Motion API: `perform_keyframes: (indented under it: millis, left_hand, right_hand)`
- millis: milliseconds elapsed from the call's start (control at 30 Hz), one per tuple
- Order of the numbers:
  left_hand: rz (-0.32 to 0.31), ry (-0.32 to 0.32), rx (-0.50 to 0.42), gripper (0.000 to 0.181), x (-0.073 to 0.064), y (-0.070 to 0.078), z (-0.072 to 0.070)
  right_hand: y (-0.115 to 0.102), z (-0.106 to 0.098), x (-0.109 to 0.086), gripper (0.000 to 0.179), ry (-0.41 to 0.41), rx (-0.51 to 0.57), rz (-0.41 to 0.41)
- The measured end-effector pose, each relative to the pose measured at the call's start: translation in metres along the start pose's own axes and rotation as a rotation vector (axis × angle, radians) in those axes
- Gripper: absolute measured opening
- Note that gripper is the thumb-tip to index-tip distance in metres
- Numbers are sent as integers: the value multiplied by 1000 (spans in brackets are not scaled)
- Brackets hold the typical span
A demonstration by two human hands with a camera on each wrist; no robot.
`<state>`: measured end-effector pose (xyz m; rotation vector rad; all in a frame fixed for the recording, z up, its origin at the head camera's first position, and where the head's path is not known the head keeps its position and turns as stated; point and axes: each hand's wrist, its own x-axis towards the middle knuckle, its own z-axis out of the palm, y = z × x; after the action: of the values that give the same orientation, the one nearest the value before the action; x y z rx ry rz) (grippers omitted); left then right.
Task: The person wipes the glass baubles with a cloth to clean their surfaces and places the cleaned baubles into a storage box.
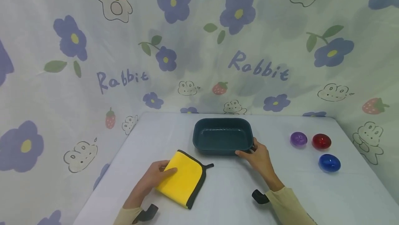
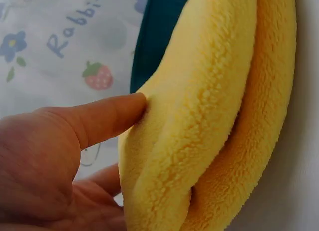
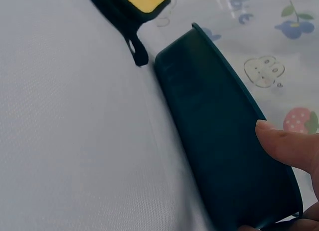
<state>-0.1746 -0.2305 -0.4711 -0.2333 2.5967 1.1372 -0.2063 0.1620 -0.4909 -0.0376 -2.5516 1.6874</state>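
A folded yellow plush cloth [image 1: 182, 180] with dark edging and a small hanging loop lies at the left front of the white table. My left hand [image 1: 157, 173] pinches its left edge, thumb on top; the left wrist view shows the thick fold of the cloth [image 2: 214, 96] beside the thumb. Behind it stands an upright dark teal rectangular dish [image 1: 222, 136], with nothing inside. My right hand [image 1: 258, 155] holds the dish's near right corner. In the right wrist view the thumb lies on the outer wall of the dish [image 3: 219, 126]; the other fingers are mostly hidden.
On the table's right side lie a purple egg-shaped object [image 1: 298, 139], a red one [image 1: 321, 141] and a blue one [image 1: 329, 163], all shiny. A printed curtain [image 1: 199, 44] hangs behind the white table [image 1: 230, 190] and along its sides.
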Motion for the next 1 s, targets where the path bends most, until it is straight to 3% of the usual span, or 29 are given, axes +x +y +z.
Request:
perform_keyframes:
  millis: [367,733,1000]
  left_hand:
    - [-46,-109,-147,75,-14,-7,-5]
    - [36,-206,-305,76,-17,-11,-2]
    - [72,-231,-340,77,-21,-4,-2]
  right_hand:
    - [2,-1,1,83,-13,22,10]
    - [1,-2,1,87,-29,-2,16]
    - [0,-2,0,86,-30,-7,15]
